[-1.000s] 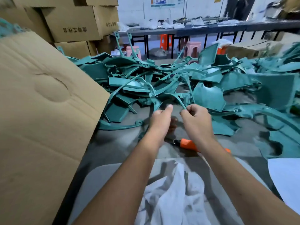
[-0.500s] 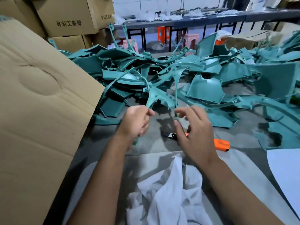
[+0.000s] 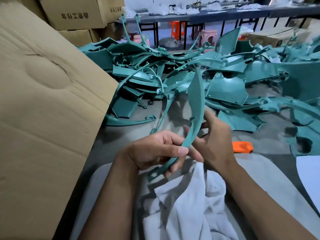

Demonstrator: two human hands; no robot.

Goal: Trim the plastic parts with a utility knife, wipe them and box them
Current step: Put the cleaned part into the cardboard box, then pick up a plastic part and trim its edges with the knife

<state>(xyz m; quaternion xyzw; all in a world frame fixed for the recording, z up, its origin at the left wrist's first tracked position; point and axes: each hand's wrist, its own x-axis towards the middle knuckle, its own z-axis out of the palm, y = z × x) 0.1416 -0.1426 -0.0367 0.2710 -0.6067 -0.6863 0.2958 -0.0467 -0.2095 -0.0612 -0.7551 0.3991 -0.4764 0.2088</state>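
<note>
My left hand [image 3: 155, 151] grips a curved teal plastic trim piece [image 3: 194, 108] above the white cloth [image 3: 190, 205]; my right hand [image 3: 213, 141], fingers spread loosely, touches it behind. The orange utility knife [image 3: 242, 147] lies on the worktop [image 3: 270, 135] just right of that hand.

Soft, even indoor light falls from above, brightest at the far wall. Dim, diffuse shadows lie on the grey table [image 3: 270, 135] under the heap of teal parts [image 3: 173, 70]. The white cloth [image 3: 190, 201] near the bottom is bright but not blown out. Motion blur smears the far right edge. Wide-angle distortion bends the cardboard box [image 3: 43, 101] at the left.
</note>
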